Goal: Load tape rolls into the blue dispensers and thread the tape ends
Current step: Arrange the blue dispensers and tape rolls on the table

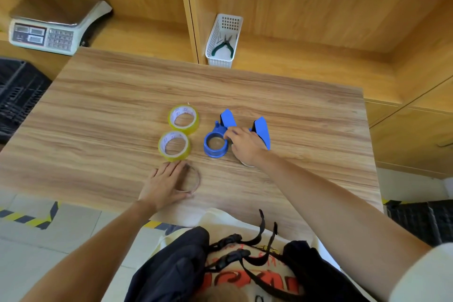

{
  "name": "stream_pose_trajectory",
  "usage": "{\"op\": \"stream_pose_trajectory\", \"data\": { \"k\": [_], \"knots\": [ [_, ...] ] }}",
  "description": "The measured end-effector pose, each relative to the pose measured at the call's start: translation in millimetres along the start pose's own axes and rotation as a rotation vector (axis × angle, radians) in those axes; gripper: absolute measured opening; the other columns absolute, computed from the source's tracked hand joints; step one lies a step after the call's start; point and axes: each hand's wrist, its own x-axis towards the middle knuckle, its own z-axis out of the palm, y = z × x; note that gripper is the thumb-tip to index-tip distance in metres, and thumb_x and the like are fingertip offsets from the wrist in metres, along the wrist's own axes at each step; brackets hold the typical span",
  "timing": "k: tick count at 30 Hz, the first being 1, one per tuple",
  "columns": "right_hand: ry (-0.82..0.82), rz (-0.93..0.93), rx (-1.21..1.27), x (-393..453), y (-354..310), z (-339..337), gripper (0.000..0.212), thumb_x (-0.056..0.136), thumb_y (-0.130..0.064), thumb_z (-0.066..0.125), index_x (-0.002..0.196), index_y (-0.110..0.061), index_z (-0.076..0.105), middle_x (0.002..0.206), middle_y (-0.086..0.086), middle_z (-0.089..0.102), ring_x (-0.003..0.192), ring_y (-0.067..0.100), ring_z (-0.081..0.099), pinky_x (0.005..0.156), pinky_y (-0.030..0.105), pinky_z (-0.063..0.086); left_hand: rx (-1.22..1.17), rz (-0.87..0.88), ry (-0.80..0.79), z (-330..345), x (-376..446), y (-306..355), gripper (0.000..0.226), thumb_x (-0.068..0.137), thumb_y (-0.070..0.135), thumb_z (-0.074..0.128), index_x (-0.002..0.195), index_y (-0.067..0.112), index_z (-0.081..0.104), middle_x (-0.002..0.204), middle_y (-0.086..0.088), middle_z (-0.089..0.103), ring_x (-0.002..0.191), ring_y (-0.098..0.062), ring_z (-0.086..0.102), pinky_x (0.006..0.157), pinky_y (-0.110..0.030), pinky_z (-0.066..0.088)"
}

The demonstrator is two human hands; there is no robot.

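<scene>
Tape rolls and blue dispensers, mid-table on wood top point(98, 95).
Far yellow roll point(183, 119) and near yellow roll point(174, 146) lie flat, left of left dispenser point(217, 141). Right hand point(245, 146) curled over right dispenser point(262, 130), grip unclear. Left hand point(163, 185) spread flat, fingers loosely around a thin clear ring point(192, 179).

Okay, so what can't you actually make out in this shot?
- Head view: the right hand covers the ring of the right dispenser; whether it holds tape is hidden.
- The thin ring at the left hand is blurred; grip unclear.
- Scale display too small.
</scene>
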Motion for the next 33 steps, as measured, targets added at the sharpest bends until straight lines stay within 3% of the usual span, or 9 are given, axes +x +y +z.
{"op": "stream_pose_trajectory", "data": {
  "k": [3,7,10,13,17,20,23,27,33],
  "knots": [
    [0.02,0.02,0.02,-1.9,9.4,-2.5,0.047,0.091,-0.002,0.046,0.133,-0.022,0.048,0.146,-0.003,0.043,0.13,0.026,0.041,0.105,0.04,0.033,0.024,0.046,0.034,-4.3,0.7,0.6,0.1,0.067,0.085,0.045,0.148,0.026,0.037,0.144,0.006,0.049,0.124,-0.017,0.046,0.086,-0.034,0.045],
    [0.065,0.056,0.005,-7.7,27.3,-14.3,0.07,0.084,0.009,0.041,0.147,-0.023,0.037,0.153,-0.001,0.037,0.138,0.027,0.034,0.11,0.039,0.031,0.021,0.115,0.124,-19.5,20.3,9.1,0.076,0.088,0.062,0.044,0.154,0.029,0.023,0.148,0.006,0.044,0.129,-0.02,0.046,0.093,-0.033,0.039],
    [0.07,0.125,-0.004,-15.2,43.4,-21.8,0.075,0.083,0.009,0.044,0.15,-0.023,0.032,0.154,0.001,0.035,0.141,0.027,0.029,0.113,0.04,0.028,0.038,0.165,0.193,-35.9,51.2,31.9,0.061,0.097,0.049,0.032,0.153,0.026,0.029,0.145,0.003,0.048,0.13,-0.024,0.047,0.097,-0.038,0.04],
    [0.031,0.197,-0.001,-24.8,57.9,-22.4,0.075,0.088,0.0,0.05,0.154,-0.025,0.024,0.158,0.002,0.029,0.144,0.026,0.025,0.113,0.04,0.028,0.028,0.227,0.218,-47.2,83.9,62.2,0.059,0.097,0.044,0.033,0.152,0.026,0.03,0.148,0.004,0.046,0.135,-0.022,0.043,0.099,-0.036,0.037],
    [-0.05,0.242,-0.007,-36.7,75.4,-13.1,0.089,0.09,-0.018,0.064,0.156,-0.03,0.006,0.16,0.0,0.022,0.146,0.026,0.022,0.112,0.044,0.03,0.04,0.278,0.155,-48.4,117.0,103.8,0.067,0.096,0.055,0.024,0.155,0.023,0.025,0.154,0.003,0.041,0.143,-0.023,0.035,0.114,-0.043,0.026],
    [-0.071,0.265,0.024,-38.6,85.7,-7.1,0.075,0.099,-0.025,0.05,0.157,-0.03,0.002,0.161,0.0,0.02,0.147,0.027,0.021,0.112,0.047,0.03,0.079,0.266,0.005,-42.5,134.7,125.7,0.078,0.095,0.062,0.03,0.157,0.018,0.01,0.164,0.002,0.019,0.152,-0.022,0.012,0.121,-0.046,0.005],
    [-0.062,0.29,0.071,-37.8,91.4,-4.8,0.075,0.1,-0.033,0.048,0.157,-0.032,0.0,0.16,-0.002,0.024,0.145,0.026,0.023,0.11,0.048,0.032,0.112,0.22,-0.141,-41.1,146.1,138.4,0.092,0.091,0.068,0.034,0.156,0.013,0.001,0.165,-0.001,0.008,0.152,-0.023,-0.004,0.121,-0.049,-0.003],
    [-0.079,0.303,0.111,-35.1,96.0,0.4,0.079,0.098,-0.04,0.049,0.156,-0.035,-0.005,0.158,-0.004,0.027,0.143,0.025,0.027,0.108,0.049,0.035,0.171,0.224,-0.254,-33.6,151.8,146.2,0.108,0.083,0.077,0.038,0.155,0.008,-0.001,0.165,-0.005,0.01,0.152,-0.026,-0.011,0.12,-0.053,-0.007],
    [-0.095,0.278,0.068,-32.0,102.9,1.7,0.075,0.1,-0.042,0.045,0.157,-0.028,-0.002,0.157,-0.001,0.032,0.143,0.025,0.028,0.109,0.048,0.036,0.2,0.23,-0.237,-25.1,157.3,150.6,0.113,0.08,0.074,0.051,0.155,0.006,-0.001,0.162,-0.007,0.021,0.152,-0.026,-0.011,0.118,-0.055,-0.011]
  ]
}}
